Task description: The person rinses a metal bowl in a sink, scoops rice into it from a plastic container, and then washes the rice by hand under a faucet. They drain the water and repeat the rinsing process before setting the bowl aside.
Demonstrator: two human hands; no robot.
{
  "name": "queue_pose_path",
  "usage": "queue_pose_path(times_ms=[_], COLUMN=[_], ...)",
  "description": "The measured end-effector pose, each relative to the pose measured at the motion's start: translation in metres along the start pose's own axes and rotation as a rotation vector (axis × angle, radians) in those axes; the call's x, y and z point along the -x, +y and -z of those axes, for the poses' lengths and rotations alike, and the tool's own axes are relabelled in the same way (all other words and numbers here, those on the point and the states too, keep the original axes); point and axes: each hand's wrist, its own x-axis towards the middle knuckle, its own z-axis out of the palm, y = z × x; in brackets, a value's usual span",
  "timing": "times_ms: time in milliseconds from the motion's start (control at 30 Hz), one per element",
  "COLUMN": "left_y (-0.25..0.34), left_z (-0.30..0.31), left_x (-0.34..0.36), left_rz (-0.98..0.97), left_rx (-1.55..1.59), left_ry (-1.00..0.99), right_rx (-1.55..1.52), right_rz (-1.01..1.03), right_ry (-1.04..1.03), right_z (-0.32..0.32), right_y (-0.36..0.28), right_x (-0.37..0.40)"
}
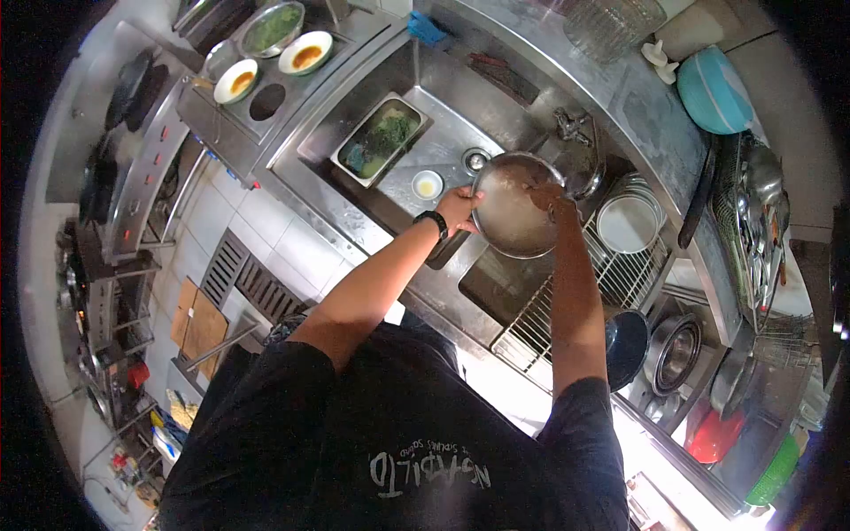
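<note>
Over the sink, a round metal bowl [509,232] holds cloudy, whitish liquid. My left hand [459,211] grips its left rim, thumb at the edge and fingers beneath. My right hand [551,200] is over the bowl's right side with its fingers curled at the liquid; whatever they hold, if anything, is hidden. Behind the bowl stands the faucet [571,126]. To the left in the sink are a small white bowl [427,185] with something yellowish in it and a rectangular metal pan [365,177] of dark leafy greens in water.
A wire rack [575,296] carrying stacked white plates [627,225] lies to the right. Two white bowls of brown sauce [306,55] and a bowl of greens [273,28] stand on the left counter. A turquoise bowl [715,91] sits at the back right. Metal basins [675,354] occupy the lower right shelf.
</note>
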Motion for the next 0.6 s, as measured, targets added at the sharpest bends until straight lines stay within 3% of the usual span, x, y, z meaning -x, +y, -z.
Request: queue_pose_path(times_ms=[67, 167, 400, 467, 533, 600], left_y=[-0.001, -0.002, 0.004, 0.004, 0.017, 0.021], left_z=[0.0, 0.001, -0.006, -0.007, -0.013, -0.014], left_x=[0.001, -0.002, 0.007, 0.006, 0.017, 0.019], left_rz=[-0.018, -0.027, -0.028, -0.007, 0.025, 0.058], left_rx=[0.057, 0.025, -0.013, 0.006, -0.021, -0.047], left_ry=[-0.028, -0.002, 0.042, 0.083, 0.094, 0.101], right_rx=[-0.14, -0.351, -0.754, -0.558, 0.03, 0.397], right_rz=[-0.15, -0.274, -0.186, -0.066, 0.195, 0.3], right_ry=[-0.203, -0.324, 0.036, 0.135, 0.256, 0.272], right_z=[0.005, -0.002, -0.076, -0.105, -0.138, -0.157], right_y=[0.005, 0.008, 0.0, 0.012, 0.042, 0.07], right_x=[0.006, 0.01, -0.001, -0.017, -0.046, -0.07])
